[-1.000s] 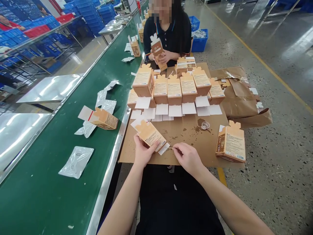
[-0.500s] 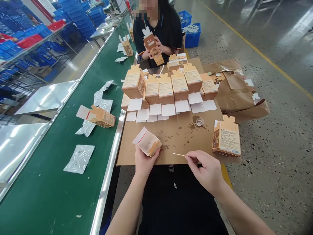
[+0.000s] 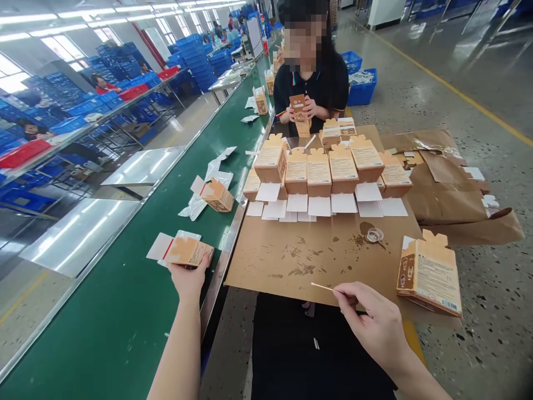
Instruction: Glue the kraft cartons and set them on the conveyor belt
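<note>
Left hand has swung its carton out over the green conveyor, fingers gripping it; right hand fingers pinch a thin stick.

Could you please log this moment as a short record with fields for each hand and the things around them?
left hand: holds a small brown carton, over the green belt
right hand: pinches a thin stick above the cardboard sheet
sheet: stained; small clear dish; row of cartons with white flaps
near right hand: one lying carton
belt: another carton, clear bags
opposite: a seated person holding a carton
</note>
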{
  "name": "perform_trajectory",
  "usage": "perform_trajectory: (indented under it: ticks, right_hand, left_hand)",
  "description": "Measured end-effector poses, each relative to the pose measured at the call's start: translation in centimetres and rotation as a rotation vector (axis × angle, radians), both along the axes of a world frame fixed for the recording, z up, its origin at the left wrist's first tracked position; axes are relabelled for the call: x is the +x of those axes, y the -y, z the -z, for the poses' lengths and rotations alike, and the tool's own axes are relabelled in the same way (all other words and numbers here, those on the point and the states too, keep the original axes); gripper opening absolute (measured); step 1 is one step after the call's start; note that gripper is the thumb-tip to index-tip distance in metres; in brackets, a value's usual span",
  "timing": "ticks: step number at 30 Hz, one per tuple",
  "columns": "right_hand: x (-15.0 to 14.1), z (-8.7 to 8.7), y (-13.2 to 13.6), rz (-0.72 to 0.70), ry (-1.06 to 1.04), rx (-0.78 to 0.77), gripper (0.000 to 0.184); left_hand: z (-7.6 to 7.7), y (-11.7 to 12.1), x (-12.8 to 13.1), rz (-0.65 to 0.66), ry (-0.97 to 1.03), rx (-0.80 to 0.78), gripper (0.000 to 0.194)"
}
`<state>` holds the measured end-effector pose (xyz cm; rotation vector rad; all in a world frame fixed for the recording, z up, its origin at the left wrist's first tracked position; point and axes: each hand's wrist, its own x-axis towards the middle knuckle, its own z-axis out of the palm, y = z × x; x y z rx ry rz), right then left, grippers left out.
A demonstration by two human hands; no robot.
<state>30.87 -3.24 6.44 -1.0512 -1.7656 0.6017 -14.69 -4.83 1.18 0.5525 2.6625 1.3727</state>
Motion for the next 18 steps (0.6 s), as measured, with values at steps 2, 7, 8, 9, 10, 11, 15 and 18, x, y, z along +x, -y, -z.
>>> perform_trajectory:
  ticks: [2, 7, 8, 9, 10, 11, 15, 18]
  right_hand:
    - [0.1, -0.4, -0.3, 0.000, -0.016, 0.001, 0.023]
    - [2.0, -1.7, -0.4, 0.075, -0.001, 0.068, 0.020]
    - [2.5, -2.0, -0.3, 0.098, 0.014, 0.086, 0.019]
    - [3.0, -2.2, -0.3, 0.123, 0.030, 0.104, 0.018]
    - [3.4, -2.5, -0.3, 0.146, 0.044, 0.126, 0.018]
    - [3.6, -2.7, -0.3, 0.165, 0.054, 0.148, 0.018]
    - [4.0, -3.2, -0.7, 0.188, 0.073, 0.215, 0.018]
    - [4.1, -3.7, -0.7, 0.202, 0.088, 0.229, 0.018]
  left_hand:
    - [0.1, 0.0, 0.3, 0.012, 0.028, 0.040, 0.103]
    - [0.2, 3.1, 2.9, -0.033, -0.226, 0.283, 0.119]
    - [-0.2, 3.3, 3.5, -0.016, -0.325, 0.336, 0.111]
    - [-1.0, 3.0, 4.2, 0.030, -0.404, 0.402, 0.099]
    - [-2.0, 1.9, 4.8, 0.100, -0.448, 0.482, 0.085]
    - [-3.3, 0.1, 5.5, 0.188, -0.447, 0.562, 0.072]
    - [-9.8, -12.9, 8.6, 0.588, -0.157, 0.560, 0.048]
    - [-13.0, -22.5, 10.6, 0.747, -0.083, 0.149, 0.051]
